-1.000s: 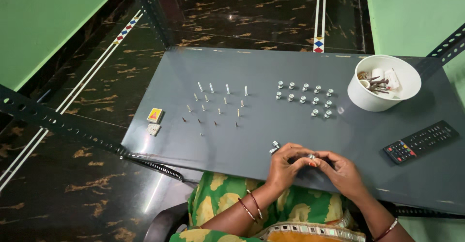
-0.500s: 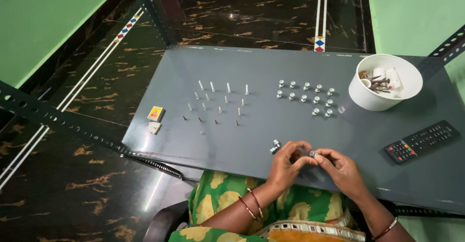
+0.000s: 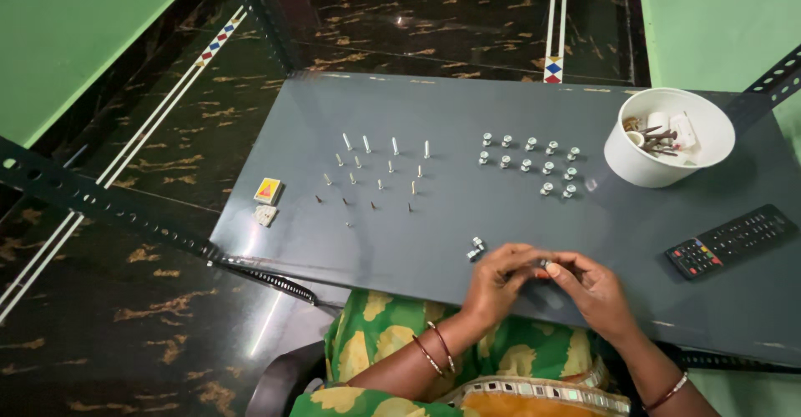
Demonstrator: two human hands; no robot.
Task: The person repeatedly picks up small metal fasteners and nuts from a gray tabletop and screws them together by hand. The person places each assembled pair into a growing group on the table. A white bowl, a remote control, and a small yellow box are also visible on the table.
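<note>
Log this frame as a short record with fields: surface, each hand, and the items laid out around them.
surface: grey metal tabletop
left hand: fingertips on a small silver bolt, pinched together with the right hand
near left hand: small loose silver fastener
centre: rows of upright silver screws
right of centre: rows of silver nuts-and-bolts
far right: white round bowl of hardware; black remote control
left edge: yellow square packet

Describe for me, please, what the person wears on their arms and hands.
Both arms are bare, with no sleeves in view. The left wrist carries two thin bangles, dark red with a gold-coloured edge. The right wrist has one similar thin bangle. The left hand and right hand are ungloved; any rings are too small to tell.
</note>
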